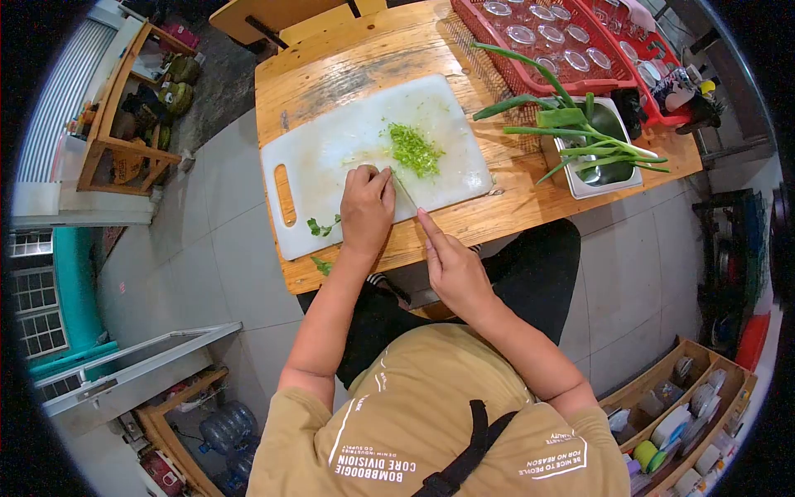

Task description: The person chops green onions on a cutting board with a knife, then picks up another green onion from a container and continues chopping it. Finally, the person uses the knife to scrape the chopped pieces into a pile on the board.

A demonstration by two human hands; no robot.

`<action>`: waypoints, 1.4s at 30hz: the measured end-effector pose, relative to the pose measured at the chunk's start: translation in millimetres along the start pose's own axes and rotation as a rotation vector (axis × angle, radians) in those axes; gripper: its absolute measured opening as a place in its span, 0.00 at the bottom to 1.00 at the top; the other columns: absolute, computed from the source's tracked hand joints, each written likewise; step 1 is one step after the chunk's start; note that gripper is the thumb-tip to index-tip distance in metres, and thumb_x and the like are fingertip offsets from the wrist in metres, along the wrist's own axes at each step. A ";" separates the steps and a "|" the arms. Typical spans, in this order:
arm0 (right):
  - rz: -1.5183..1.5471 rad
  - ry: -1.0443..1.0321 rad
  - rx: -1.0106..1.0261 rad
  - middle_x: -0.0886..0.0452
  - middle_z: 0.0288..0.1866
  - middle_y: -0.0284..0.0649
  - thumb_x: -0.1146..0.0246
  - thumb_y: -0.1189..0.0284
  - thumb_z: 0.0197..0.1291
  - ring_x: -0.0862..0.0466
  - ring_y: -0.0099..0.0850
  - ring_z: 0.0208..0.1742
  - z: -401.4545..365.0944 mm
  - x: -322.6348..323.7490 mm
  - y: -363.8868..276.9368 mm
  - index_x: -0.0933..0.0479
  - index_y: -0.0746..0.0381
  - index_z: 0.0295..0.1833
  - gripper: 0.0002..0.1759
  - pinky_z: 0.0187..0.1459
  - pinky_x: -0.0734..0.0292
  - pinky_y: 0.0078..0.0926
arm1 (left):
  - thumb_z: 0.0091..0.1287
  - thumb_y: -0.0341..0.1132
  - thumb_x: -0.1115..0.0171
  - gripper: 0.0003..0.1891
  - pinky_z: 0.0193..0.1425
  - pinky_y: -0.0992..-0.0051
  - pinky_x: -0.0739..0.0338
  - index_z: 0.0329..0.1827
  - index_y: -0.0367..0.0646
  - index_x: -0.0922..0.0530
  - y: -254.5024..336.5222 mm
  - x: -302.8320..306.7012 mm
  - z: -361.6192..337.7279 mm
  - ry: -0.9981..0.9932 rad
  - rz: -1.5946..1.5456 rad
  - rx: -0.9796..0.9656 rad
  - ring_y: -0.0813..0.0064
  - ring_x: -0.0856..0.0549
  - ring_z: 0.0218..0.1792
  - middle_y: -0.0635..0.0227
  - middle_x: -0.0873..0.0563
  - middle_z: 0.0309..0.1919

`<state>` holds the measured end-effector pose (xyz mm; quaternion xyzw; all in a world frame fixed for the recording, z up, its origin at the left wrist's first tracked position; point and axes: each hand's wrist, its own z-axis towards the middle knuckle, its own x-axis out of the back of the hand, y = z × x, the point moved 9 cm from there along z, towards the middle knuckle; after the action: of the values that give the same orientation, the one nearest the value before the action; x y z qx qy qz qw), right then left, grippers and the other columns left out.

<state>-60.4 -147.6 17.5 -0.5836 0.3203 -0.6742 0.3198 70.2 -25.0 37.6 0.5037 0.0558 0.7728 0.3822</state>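
Observation:
A white cutting board (331,137) lies on the wooden table in front of me, with a heap of finely chopped greens (416,151) toward its right side. My right hand (455,273) is closed round the handle of a knife (405,193), whose blade points up and left over the board. On the board's near part my left hand (367,205) rests with its fingers curled, right beside the blade tip. What those fingers hold, if anything, is hidden. A leafy green sprig (323,226) lies left of this hand, and another leaf (321,265) is at the table's near edge.
Right of the board, long green onions (571,124) lie across a metal container (610,178) on the wooden table (310,70). Behind it are a red crate (497,45) of upturned glasses and another red basket (662,108). My legs are under the table's near edge.

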 end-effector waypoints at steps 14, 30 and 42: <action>-0.031 -0.053 -0.039 0.18 0.36 0.57 0.43 0.70 0.82 0.15 0.58 0.36 0.4 -5.0 1.7 0.40 0.50 0.89 0.34 0.41 0.17 0.56 | 0.68 0.26 0.27 0.05 0.53 0.60 0.18 0.44 0.35 0.09 -11.8 1.3 1.7 -0.021 -0.133 0.099 0.55 0.14 0.45 0.58 0.12 0.40; -0.052 -0.049 -0.075 0.17 0.35 0.56 0.44 0.71 0.81 0.15 0.57 0.36 -0.2 2.1 -8.1 0.38 0.53 0.89 0.34 0.42 0.17 0.56 | 0.65 0.28 0.29 0.06 0.55 0.60 0.17 0.39 0.34 0.10 -29.4 -7.7 10.0 -0.111 -0.222 0.206 0.53 0.13 0.45 0.56 0.12 0.37; -0.089 -0.063 -0.058 0.17 0.34 0.56 0.43 0.71 0.81 0.15 0.58 0.34 11.6 -11.9 -2.3 0.38 0.53 0.88 0.34 0.40 0.18 0.57 | 0.65 0.29 0.27 0.07 0.54 0.63 0.15 0.41 0.33 0.09 -26.9 -5.9 13.2 -0.118 -0.150 0.181 0.54 0.10 0.44 0.54 0.10 0.39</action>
<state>-47.6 -137.3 13.8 -0.6273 0.3032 -0.6595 0.2821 96.7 -13.9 27.0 0.5753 0.1401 0.7028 0.3943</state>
